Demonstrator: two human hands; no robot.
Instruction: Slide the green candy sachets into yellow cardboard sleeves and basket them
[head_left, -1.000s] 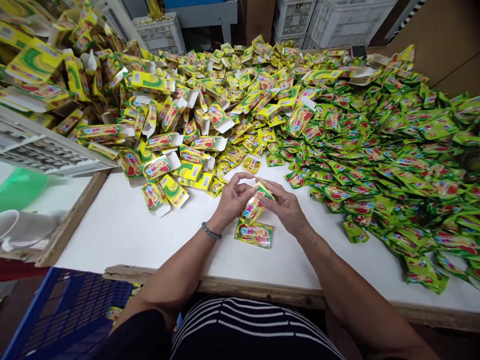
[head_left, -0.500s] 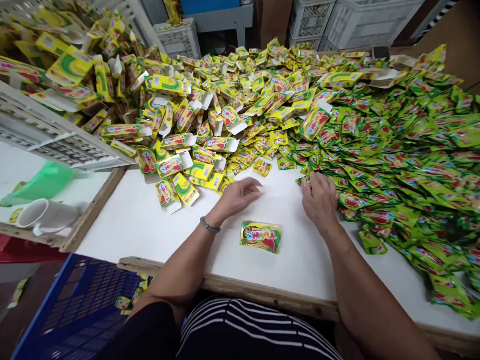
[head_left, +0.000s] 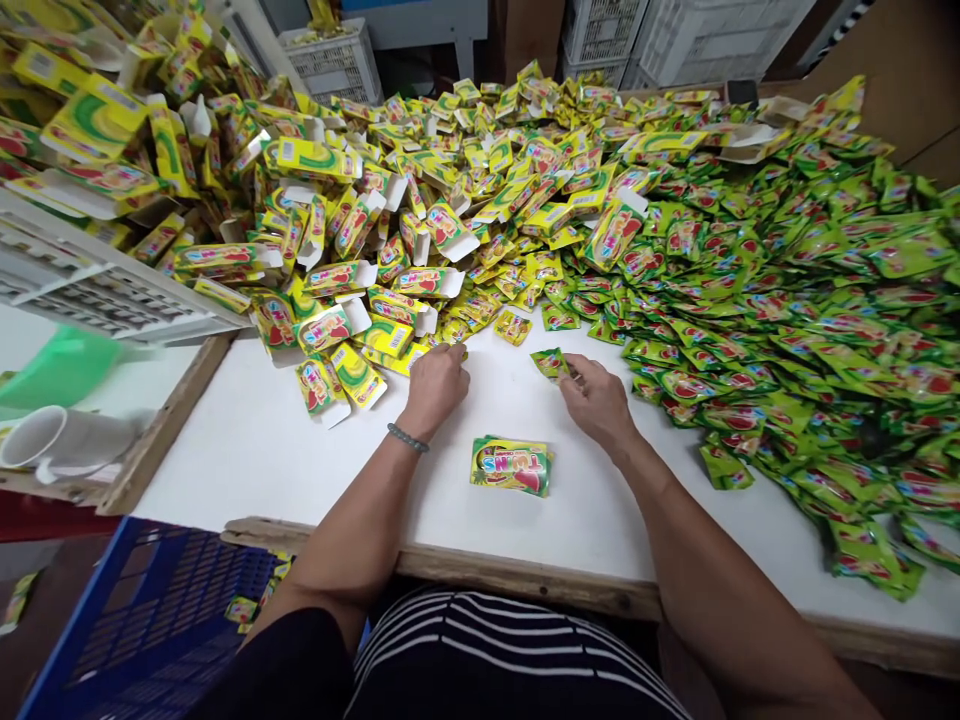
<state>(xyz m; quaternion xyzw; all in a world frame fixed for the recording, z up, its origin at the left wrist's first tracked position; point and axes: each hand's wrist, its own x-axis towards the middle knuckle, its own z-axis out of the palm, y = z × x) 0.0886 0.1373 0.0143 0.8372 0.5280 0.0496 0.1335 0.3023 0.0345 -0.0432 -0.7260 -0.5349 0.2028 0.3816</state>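
My right hand is closed, pinching a small green candy packet above the white tabletop. At the front edge of the yellow packets, beside the open cartons, my left hand is curled shut with its knuckles up. Its fingertips are mostly hidden, so what they grip cannot be made out. One yellow packet lies alone between the two hands. Nearer to me, a flat printed "TWINS" carton rests on the table, apart from both hands.
Open yellow cartons heap up at left, spilling from a white crate. A broad pile of green packets covers the right side. A white mug lies at far left. Below is a blue crate by the wooden table edge.
My right hand has drawn left from the green pile, bringing a green packet. My left hand has shifted left toward the yellow packets, its fingers now closed. The camera view has shifted slightly.
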